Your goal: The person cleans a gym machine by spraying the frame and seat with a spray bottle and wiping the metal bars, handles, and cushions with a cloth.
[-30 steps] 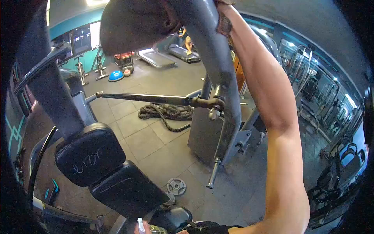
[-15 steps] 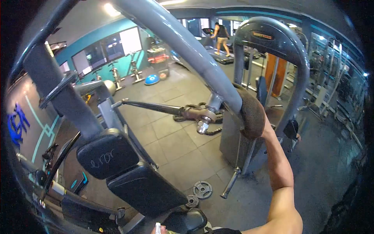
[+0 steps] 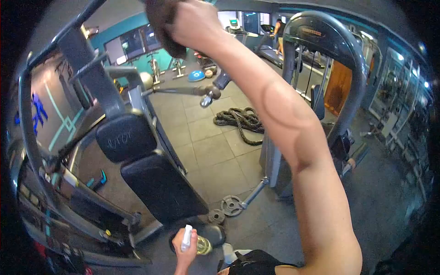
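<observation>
My right hand (image 3: 195, 23) is raised at the top of the head view, fingers bent against a brown cloth (image 3: 167, 30). The cloth hides part of the fingers and what lies behind it, and my outstretched forearm covers much of the machine's grey arm. Low in the view, my left hand (image 3: 182, 250) grips a spray bottle (image 3: 203, 246) with a white trigger head and yellowish contents. The bottle is over the black seat (image 3: 215, 233) of the machine. Beyond stands its padded black backrest (image 3: 160, 185).
Weight plates (image 3: 231, 205) lie on the tiled floor near the seat. A coiled rope (image 3: 240, 119) rests farther off. Another grey machine (image 3: 353, 55) stands to the right. A person (image 3: 278, 36) is on a treadmill at the back.
My right hand and the cloth have moved up and left, away from the lower end of the grey bar. My left hand and the spray bottle have come further into view.
</observation>
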`<state>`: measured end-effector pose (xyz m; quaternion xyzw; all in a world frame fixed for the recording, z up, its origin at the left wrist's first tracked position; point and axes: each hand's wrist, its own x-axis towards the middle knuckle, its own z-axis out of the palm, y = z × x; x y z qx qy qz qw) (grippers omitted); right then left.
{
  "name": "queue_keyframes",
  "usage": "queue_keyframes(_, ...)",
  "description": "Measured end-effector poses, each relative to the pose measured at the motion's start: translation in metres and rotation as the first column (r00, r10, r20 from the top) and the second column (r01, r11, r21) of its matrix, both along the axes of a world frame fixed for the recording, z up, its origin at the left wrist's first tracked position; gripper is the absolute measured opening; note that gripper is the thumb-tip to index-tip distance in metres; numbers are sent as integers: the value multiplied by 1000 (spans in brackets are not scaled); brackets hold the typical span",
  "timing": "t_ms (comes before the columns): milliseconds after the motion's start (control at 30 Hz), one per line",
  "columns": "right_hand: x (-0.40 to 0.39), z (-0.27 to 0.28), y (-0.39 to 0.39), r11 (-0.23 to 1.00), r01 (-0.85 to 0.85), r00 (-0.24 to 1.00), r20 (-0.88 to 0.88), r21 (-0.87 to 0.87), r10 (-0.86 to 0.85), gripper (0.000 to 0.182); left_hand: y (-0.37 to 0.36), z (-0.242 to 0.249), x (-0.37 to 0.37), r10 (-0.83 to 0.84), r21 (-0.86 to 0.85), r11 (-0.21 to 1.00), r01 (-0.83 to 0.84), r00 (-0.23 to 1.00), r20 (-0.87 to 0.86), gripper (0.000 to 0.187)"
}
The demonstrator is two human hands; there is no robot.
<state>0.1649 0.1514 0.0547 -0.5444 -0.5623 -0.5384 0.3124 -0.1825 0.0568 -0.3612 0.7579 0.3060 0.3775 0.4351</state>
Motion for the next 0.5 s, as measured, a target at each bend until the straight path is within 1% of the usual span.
queue_keyframes(33,11,-21,-16,998,-22,999,-51,-50,20,21,-7,12,7,7,19,1000,-7,1000,26,13)
queue_keyframes(67,29,-47,-26,987,-159,984,-80,-10,157,23,-13,22,14,4,80,997,-7,999,40,13)
queue_keyframes(100,55,-73,-32,973,-229,970,90,30,226,28,-18,33,17,2,139,990,-8,999,43,13)
queue_keyframes(133,51,-95,-53,965,-257,959,139,53,248,35,-21,46,23,-1,251,968,-11,999,49,16)
queue_keyframes(167,55,-123,-61,961,-276,961,44,26,275,38,-26,63,28,11,271,963,-17,1000,27,15)
queue_keyframes(200,49,-140,-68,972,-231,971,65,31,229,39,-29,71,37,23,262,964,-49,995,101,15)
queue_keyframes(233,44,-164,-75,985,-168,984,57,-28,170,40,-29,88,43,19,304,952,-45,996,88,16)
queue_keyframes(267,40,-188,-82,991,-105,992,56,-88,110,43,-31,101,52,21,296,954,-48,995,94,15)
queue_keyframes(300,42,-204,-87,979,-110,985,111,-170,129,48,-30,116,62,24,347,936,-59,994,105,16)
queue_keyframes(333,48,-215,-89,895,-403,905,-230,-191,358,51,-27,129,70,28,310,949,-54,996,89,18)
queue_keyframes(367,62,-226,-93,742,-660,669,-541,-118,510,54,-24,137,78,23,271,961,-49,995,96,19)
queue_keyframes(400,71,-233,-103,547,-836,319,-774,42,547,57,-24,150,88,23,275,960,-52,994,109,19)
queue_keyframes(467,80,-242,-119,500,-850,181,-798,166,574,56,-17,172,110,13,299,953,-54,990,139,20)
queue_keyframes(500,82,-249,-130,600,-790,334,-735,124,590,53,-11,179,122,8,313,948,-57,988,156,20)
